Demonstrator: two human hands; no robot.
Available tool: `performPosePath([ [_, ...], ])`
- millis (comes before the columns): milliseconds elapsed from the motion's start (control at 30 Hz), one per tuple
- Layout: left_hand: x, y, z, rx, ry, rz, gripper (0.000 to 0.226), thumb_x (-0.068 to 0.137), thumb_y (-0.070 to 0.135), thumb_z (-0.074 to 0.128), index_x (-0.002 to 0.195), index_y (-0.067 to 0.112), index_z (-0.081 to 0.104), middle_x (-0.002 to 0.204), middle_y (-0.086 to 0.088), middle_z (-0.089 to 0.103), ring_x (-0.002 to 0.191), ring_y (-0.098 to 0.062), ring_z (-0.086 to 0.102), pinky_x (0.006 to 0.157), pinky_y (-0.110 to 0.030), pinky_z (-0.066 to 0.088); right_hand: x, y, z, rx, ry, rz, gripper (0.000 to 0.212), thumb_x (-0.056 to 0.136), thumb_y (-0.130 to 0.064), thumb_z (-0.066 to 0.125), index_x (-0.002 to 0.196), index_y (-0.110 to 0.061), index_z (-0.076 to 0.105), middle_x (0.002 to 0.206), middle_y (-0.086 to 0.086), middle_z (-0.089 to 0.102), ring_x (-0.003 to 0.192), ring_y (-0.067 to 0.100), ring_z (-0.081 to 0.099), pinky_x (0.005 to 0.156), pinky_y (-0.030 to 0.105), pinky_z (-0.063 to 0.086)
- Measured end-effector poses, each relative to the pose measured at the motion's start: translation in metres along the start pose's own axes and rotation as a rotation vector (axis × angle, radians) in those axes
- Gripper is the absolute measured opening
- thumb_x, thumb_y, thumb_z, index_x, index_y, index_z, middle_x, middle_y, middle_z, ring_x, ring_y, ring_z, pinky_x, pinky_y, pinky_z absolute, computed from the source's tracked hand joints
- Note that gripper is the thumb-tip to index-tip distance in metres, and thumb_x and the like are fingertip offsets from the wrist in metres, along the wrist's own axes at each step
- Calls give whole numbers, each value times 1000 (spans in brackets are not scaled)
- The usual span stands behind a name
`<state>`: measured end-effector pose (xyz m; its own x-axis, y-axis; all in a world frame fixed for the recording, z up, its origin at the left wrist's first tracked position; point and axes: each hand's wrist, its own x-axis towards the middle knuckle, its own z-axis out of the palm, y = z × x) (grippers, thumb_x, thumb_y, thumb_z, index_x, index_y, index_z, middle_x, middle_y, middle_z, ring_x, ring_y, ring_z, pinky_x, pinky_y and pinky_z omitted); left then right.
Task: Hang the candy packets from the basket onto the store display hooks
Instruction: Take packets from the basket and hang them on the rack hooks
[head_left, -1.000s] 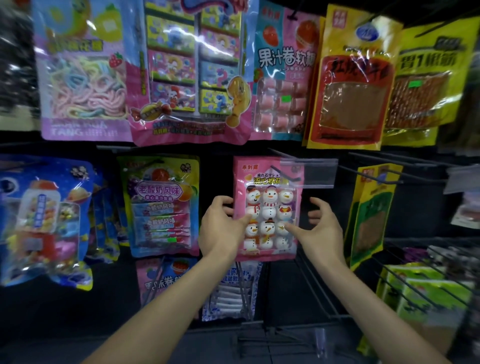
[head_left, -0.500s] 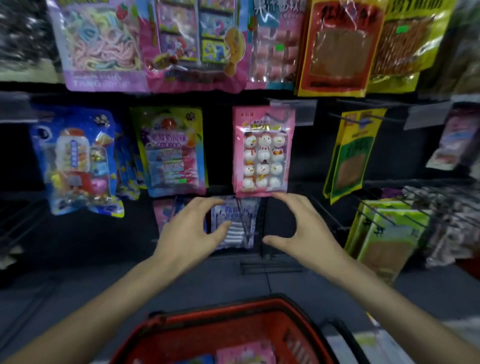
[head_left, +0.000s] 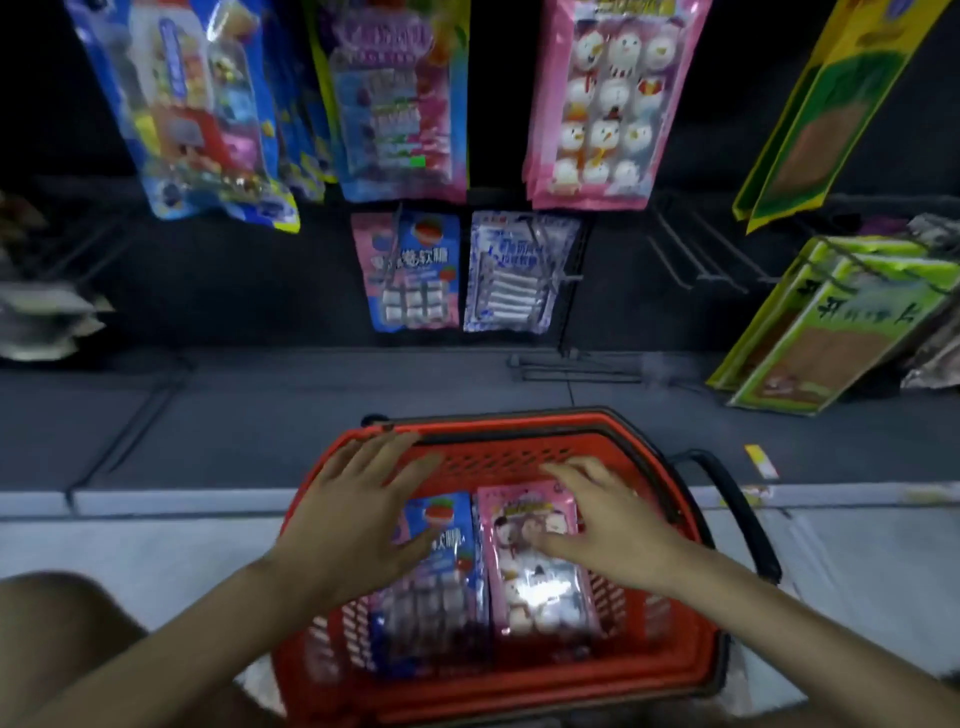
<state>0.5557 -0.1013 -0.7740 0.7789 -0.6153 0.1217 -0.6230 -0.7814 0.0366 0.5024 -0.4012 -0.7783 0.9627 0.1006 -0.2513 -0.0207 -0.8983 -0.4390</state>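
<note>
Left hand (head_left: 358, 525) and right hand (head_left: 618, 535), fingers spread, empty, over blue packet (head_left: 447, 592), pink packet (head_left: 540, 592) in basket (head_left: 519, 457); labels blurred

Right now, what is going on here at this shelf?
A person is restocking candy, reaching into the red basket. The left grip, spread open, is over the blue packet, the right grip over the pink snowman packet. Neither packet is held yet. Matching hanging pink packets are on display above.

A dim, dark back panel (head_left: 727, 130) fills ten to two o'clock. Below it runs a dark grey base ledge (head_left: 234, 415), with pale grey floor (head_left: 130, 540) at nine and three o'clock.
</note>
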Motion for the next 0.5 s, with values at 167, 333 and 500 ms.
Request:
performPosePath([
  [167, -32, -30, 59, 61, -133, -87, 80, 83, 65, 52, 146, 17, 58, 139, -13, 61, 127, -37, 60, 107, -55, 44, 44, 38, 72, 133, -186, 380, 89, 60, -77, 77, 124, -16, 68, 120, 4, 74, 117, 23, 68, 93, 31, 55],
  [333, -56, -53, 82, 86, -137, -111, 74, 83, 53, 47, 141, 10, 62, 130, -18, 66, 123, -39, 61, 117, -52, 35, 73, 50, 119, 128, -268, 644, 100, 75, -64, 84, 147, -3, 51, 152, 15, 55, 134, 29, 58, 100, 26, 48],
  [500, -63, -54, 91, 84, -91, -106, 69, 87, 48, 52, 143, 9, 60, 127, -17, 66, 123, -38, 60, 125, -53, 27, 77, 48, 151, 108, -145, 752, 126, 68, -57, 92, 157, 2, 28, 158, 20, 45, 142, 36, 50, 113, 36, 47],
])
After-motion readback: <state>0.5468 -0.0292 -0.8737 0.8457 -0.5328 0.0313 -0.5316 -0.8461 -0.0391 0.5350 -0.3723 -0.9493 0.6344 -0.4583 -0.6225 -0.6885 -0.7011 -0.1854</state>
